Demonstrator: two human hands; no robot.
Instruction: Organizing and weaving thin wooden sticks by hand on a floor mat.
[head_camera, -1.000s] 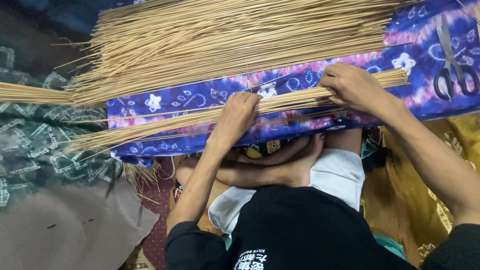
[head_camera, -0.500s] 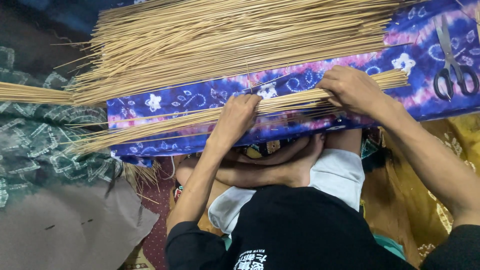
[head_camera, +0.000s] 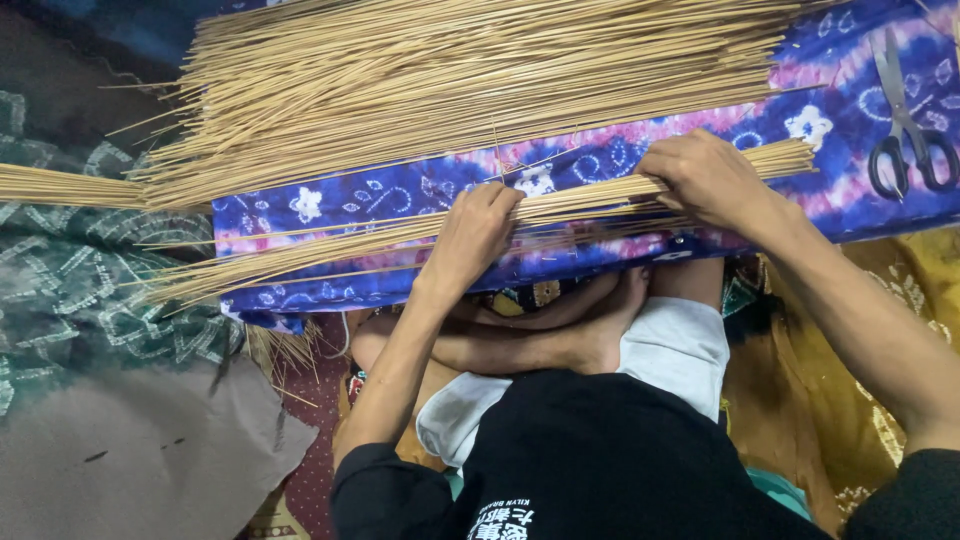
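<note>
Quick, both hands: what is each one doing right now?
Left hand: closed over the small bundle of thin sticks.
Right hand: closed on the same bundle, nearer its other end.

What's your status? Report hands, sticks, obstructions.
Left hand and right hand both down on small stick bundle on blue patterned cloth. Big stick pile behind. Scissors far right, clear of hands.

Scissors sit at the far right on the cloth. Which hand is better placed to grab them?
Right, likely. The right hand grips the small stick bundle at its end nearest the scissors. The left hand holds mid-bundle, farther away.
</note>
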